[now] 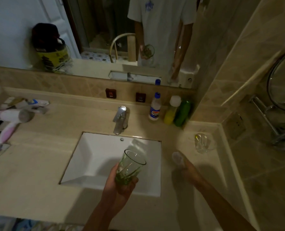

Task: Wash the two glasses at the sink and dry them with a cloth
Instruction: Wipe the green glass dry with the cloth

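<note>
My left hand (120, 185) grips a green-tinted glass (131, 165) round its base and holds it tilted over the front of the white sink (98, 152). A clear glass (202, 143) stands on the counter to the right of the sink. My right hand (187, 166) is over the counter between the sink and that clear glass, and it is blurred by motion. A pale, blurred thing (177, 158) shows at its fingertips; what it is and how the fingers lie cannot be made out. The chrome faucet (121, 119) stands behind the basin with no water running.
Three bottles, white (155, 107), yellow (171, 112) and green (182, 114), stand at the back right corner. A hair dryer (12, 117) with its cord lies on the left counter. A round mirror on a metal arm (283, 84) sticks out from the right wall.
</note>
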Motion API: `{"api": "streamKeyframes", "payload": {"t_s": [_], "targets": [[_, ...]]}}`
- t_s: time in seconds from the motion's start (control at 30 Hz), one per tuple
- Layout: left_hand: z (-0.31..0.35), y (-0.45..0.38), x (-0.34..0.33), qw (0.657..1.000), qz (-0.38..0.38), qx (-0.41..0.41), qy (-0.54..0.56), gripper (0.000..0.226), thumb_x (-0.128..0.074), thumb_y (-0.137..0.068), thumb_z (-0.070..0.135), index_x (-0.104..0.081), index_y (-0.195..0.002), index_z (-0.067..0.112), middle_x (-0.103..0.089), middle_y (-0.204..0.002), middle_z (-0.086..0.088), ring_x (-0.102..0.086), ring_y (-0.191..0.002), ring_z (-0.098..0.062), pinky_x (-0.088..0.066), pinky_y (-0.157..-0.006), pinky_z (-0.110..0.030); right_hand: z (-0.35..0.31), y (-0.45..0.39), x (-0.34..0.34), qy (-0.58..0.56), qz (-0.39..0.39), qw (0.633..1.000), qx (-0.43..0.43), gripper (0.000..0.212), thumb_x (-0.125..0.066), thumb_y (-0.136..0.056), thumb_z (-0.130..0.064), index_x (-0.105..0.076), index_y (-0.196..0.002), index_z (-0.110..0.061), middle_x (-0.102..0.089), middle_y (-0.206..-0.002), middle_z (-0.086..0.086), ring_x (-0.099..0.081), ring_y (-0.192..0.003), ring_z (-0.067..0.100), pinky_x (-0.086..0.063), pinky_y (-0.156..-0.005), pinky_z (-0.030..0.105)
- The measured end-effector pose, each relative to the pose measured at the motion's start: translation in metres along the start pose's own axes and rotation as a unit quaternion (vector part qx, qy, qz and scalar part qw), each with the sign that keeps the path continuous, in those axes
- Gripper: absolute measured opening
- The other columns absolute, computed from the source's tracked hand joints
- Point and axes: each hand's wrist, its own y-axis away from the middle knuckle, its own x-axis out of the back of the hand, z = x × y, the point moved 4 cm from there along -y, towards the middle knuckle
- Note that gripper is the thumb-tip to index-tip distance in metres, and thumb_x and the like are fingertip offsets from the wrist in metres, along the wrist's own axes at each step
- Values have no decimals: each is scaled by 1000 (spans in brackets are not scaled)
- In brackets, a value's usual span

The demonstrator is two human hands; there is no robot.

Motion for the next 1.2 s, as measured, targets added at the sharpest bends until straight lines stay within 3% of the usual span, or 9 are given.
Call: {"api": "streamKeyframes", "payload": {"t_s": [0.1,0.2,0.33,0.4,0.5,0.63,0.83,1.1,1.2], "targets": [[-14,-5,-8,1000,0,-13,15,37,-63,-88,41,-81,-101,11,-75,-106,-16,-73,-79,-28,-60,-69,-37,21,-8,-26,202,-66,977,3,47,-51,-97,-7,-43,-142,-12,-52,-134,20,-43,-135,38,-37,-110,36],[-25,-9,-18,999,-15,-18,36,45,-62,-90,42,-75,-110,4,-70,-111,-22,-67,-79,-32,-57,-66,-36,50,-4,-53,466,-145,872,48,72,-48,-96,-26,-10,-156,-17,-2,-165,10,-2,-152,30,-11,-121,47],[-37,-12,-30,999,-45,-3,0,53,-62,-88,39,-69,-120,-2,-66,-118,-29,-69,-85,-38,-62,-68,-40,55,10,-61,509,-176,839,77,97,-59,-86,-37,5,-156,-16,16,-163,9,14,-151,30,-1,-120,55],[-42,-11,-37,998,-60,-6,-23,46,-59,-90,32,-70,-117,-4,-64,-127,-29,-70,-100,-44,-62,-76,-46,35,19,-54,427,-173,884,80,78,-58,-92,-31,-15,-155,-12,-8,-164,8,-9,-151,23,-15,-121,40],[-49,-9,-53,992,-99,-49,-60,35,-58,-94,18,-55,-125,1,-56,-139,-31,-58,-124,-49,-56,-93,-54,-10,40,-30,58,-33,996,57,28,-49,-100,-10,-62,-125,-10,-64,-127,10,-58,-118,18,-44,-91,10],[-60,-8,-82,969,-145,-113,-162,56,-69,-87,11,-53,-141,11,-58,-142,-19,-55,-132,-39,-46,-109,-51,-52,74,-18,-332,-44,940,69,29,-59,-88,-21,-65,-117,-16,-74,-112,1,-68,-104,13,-51,-88,23],[-86,-6,-106,917,-98,-205,-326,50,-58,-98,27,-47,-147,31,-62,-141,9,-60,-127,-6,-53,-97,-22,-73,94,-20,-323,-78,932,145,38,-54,-96,-38,-51,-134,-34,-65,-129,-9,-61,-119,6,-51,-86,12],[-95,-11,-99,938,-115,-165,-282,69,-45,-90,75,-64,-134,26,-57,-147,-1,-48,-141,-16,-27,-119,-40,-48,71,8,-275,-22,945,174,60,-82,-77,-20,-53,-129,-11,-66,-124,10,-66,-111,14,-55,-83,21],[-94,-15,-90,942,-97,-152,-284,69,-44,-91,73,-68,-128,21,-61,-143,-5,-52,-138,-20,-33,-117,-39,-46,59,15,-249,-19,958,143,84,-91,-56,-43,-50,-128,-32,-65,-122,-5,-67,-105,3,-57,-80,17]]}}
